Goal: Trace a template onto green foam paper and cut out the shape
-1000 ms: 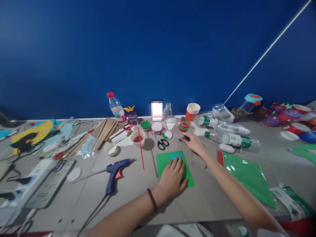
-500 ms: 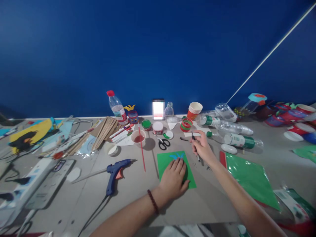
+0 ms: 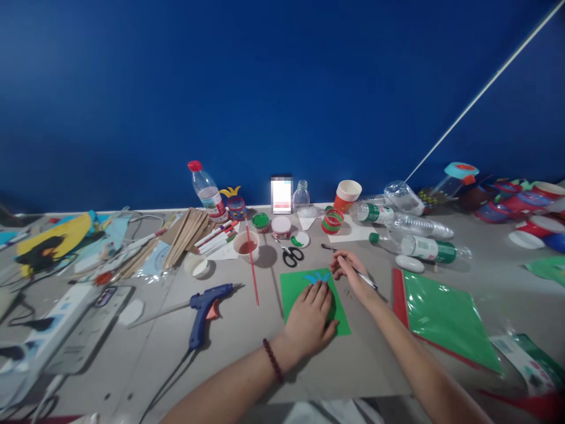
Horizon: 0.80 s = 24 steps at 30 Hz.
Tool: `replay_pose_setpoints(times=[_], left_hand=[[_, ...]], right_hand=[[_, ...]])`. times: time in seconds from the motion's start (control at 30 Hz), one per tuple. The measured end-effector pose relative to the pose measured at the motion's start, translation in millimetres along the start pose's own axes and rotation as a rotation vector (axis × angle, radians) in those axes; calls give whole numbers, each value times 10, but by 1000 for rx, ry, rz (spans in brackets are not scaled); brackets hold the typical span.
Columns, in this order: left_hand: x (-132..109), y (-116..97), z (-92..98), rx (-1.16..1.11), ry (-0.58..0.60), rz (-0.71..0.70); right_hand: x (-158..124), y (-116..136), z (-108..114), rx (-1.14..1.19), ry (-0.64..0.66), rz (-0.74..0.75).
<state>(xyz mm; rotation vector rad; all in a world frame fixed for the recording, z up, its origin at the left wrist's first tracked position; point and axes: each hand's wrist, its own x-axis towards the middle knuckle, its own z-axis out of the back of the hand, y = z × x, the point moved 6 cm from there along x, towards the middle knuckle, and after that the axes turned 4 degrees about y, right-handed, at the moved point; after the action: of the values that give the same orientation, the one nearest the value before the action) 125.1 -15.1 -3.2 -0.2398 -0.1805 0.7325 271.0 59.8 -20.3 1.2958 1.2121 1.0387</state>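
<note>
My left hand [image 3: 311, 318] lies flat, fingers spread, on a green card [image 3: 292, 290] that bears a blue painted shape [image 3: 316, 277] at its far edge. My right hand [image 3: 348, 270] hovers just right of that blue shape, fingers pinched round a thin brush [image 3: 364, 278] whose handle sticks out to the right. Its tip end is hidden by my fingers. A second dark-tipped brush [image 3: 327, 248] lies on the table behind the hand.
Black scissors [image 3: 291, 255], paint pots [image 3: 281, 226] and a cup of red liquid [image 3: 246, 245] stand behind the card. A blue glue gun [image 3: 205, 306] lies to the left, a packet of green sheets [image 3: 441, 312] to the right. Plastic bottles [image 3: 424, 249] and paper cups [image 3: 347, 194] crowd the back right.
My right hand took up the thin brush from behind the card and drew it back toward the blue shape. My left hand has stayed flat on the card.
</note>
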Motion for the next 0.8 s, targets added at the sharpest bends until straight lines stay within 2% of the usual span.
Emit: replay_pose_setpoints(times=[0.1,0.47,0.57,0.8], left_hand=[[12,3,23,-2,9,-29],[79,15,83,-14,21,-74],[101,12,112,-24,36,-78],[95,27,100,-73,44,-64]], right_hand=[[16,-6,37,-103,-34,16],[39,5,46,-214,-117,-74],[47,12,-21,-266,-67,-126],[103,38,-135,-274,16,-125]])
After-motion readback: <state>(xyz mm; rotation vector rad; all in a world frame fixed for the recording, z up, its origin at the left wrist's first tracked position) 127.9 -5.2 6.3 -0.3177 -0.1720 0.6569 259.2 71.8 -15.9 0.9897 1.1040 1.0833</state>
